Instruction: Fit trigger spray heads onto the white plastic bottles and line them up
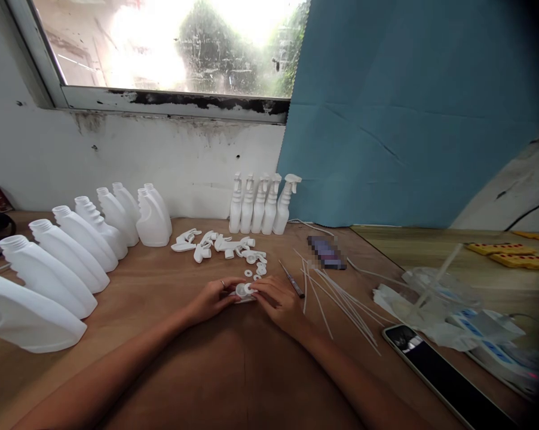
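My left hand (214,300), wearing a ring, is closed around a white trigger spray head (241,291), its round collar facing up. My right hand (279,302) pinches a small white ring washer (248,288) at the collar's right side; whether it touches the collar I cannot tell. Just beyond my fingers lie several loose white washers (248,273). Farther back is a pile of white trigger spray heads (227,243). To the right of my right hand rests a thin screwdriver-like tool (293,279) with a dark handle.
White bottles without tops (79,239) line the left side. Spray bottles with trigger heads (259,206) stand against the wall. Thin white tubes (341,298) lie at right, near a blurred phone (327,252), another phone (444,373), a plastic cup (440,289) and a power strip (489,340).
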Demonstrator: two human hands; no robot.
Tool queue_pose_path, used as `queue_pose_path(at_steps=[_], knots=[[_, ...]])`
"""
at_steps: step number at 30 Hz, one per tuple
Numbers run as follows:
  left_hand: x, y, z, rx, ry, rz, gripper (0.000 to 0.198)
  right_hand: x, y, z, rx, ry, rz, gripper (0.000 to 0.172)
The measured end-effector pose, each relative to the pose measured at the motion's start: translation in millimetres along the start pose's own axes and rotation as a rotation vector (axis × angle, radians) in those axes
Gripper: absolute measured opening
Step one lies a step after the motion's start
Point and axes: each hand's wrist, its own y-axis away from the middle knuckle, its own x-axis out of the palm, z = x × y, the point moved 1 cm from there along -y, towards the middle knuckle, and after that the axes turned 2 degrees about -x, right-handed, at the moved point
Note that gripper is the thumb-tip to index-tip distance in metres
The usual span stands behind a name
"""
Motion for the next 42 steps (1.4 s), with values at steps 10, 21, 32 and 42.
queue_pose_path(at_steps=[10, 21, 32, 42], knots=[[-0.2, 5, -9, 0.006, -0.188, 0.027, 0.024, 4, 1, 0, -0.050, 0.166, 0.201, 0.027], [-2.8, 4, -8, 0.307, -0.609, 0.019, 0.024, 16, 5, -9, -0.048, 0.116, 0.243, 0.023], [4.7, 8, -11, 0.093, -0.573, -0.061, 0.036, -26, -7, -29, 0.200, 0.124, 0.134, 0.035], [7.0, 7, -15, 0.123, -0.556, -0.057, 0.035, -79, 16, -101, 0.811, 0.706, 0.245, 0.028]])
